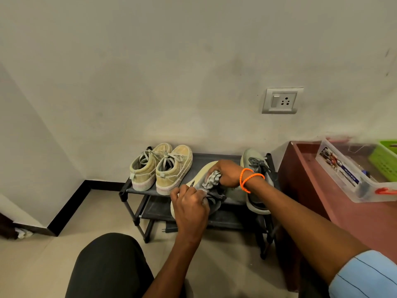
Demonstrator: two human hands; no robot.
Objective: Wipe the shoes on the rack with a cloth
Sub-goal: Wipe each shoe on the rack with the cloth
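L hand [190, 204] grips shoe [200, 181] above rack [137, 190], R hand [227, 174] grips cloth [212, 179]; hard scrubbing could twist shoe loose.

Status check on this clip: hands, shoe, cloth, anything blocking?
Left hand grips grey shoe, tilted over rack. Right hand presses striped cloth on it. Nothing blocking.

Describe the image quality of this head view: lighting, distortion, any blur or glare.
Head view: dim, flat indoor light with a greenish cast and no glare; wide-angle lens bends the wall's skirting and stretches the edges; the plastic box at right looks smeared; the left hand, right hand, cloth and grey shoe on the rack are fairly sharp.
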